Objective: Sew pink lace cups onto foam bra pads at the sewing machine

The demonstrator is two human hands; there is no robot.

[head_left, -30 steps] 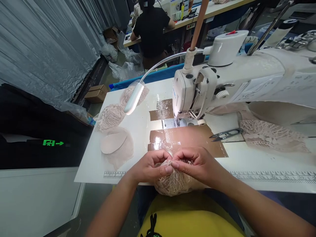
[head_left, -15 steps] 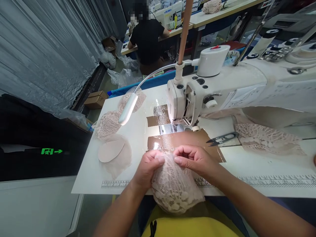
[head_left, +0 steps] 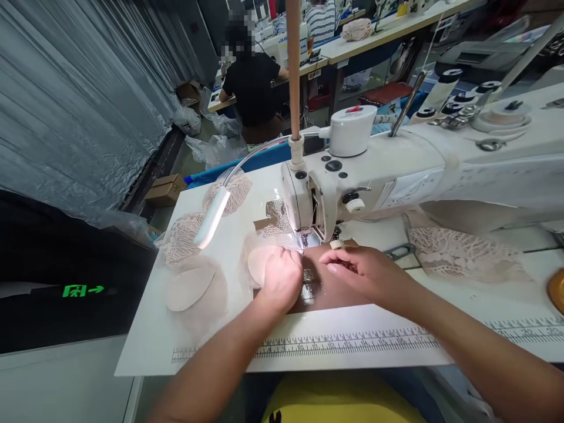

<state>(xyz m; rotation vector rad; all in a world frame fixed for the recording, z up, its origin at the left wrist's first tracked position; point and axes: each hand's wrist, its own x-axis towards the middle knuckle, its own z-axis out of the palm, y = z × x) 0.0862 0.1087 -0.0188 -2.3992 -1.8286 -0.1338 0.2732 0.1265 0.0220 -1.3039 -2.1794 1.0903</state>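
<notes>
Beneath the head of a white sewing machine (head_left: 321, 194), a pale pink lace piece with a smooth oval pad (head_left: 258, 264) lies flat. My left hand (head_left: 284, 276) is closed on its right edge, close to the presser foot. To the right, my right hand (head_left: 359, 267) hovers by the needle area with fingers curled and thumb near the index finger; whether anything thin is between them I cannot make out. Dark thread snips (head_left: 400, 251) lie behind my right hand, their blades hidden by it. Brown tape (head_left: 326, 294) covers the table around the needle plate.
More lace pieces (head_left: 185, 238) and a mesh piece with an oval pad (head_left: 191, 288) lie on the left. A lamp (head_left: 212, 217) reaches over them. Another lace strip (head_left: 462, 252) lies under the machine arm. A printed ruler (head_left: 330, 346) follows the front edge. A person (head_left: 251, 88) sits beyond.
Both hands have moved forward from the table's front edge. The lace piece, gathered between them before, now lies flat beside the needle. My right hand has come off it. The view has shifted slightly.
</notes>
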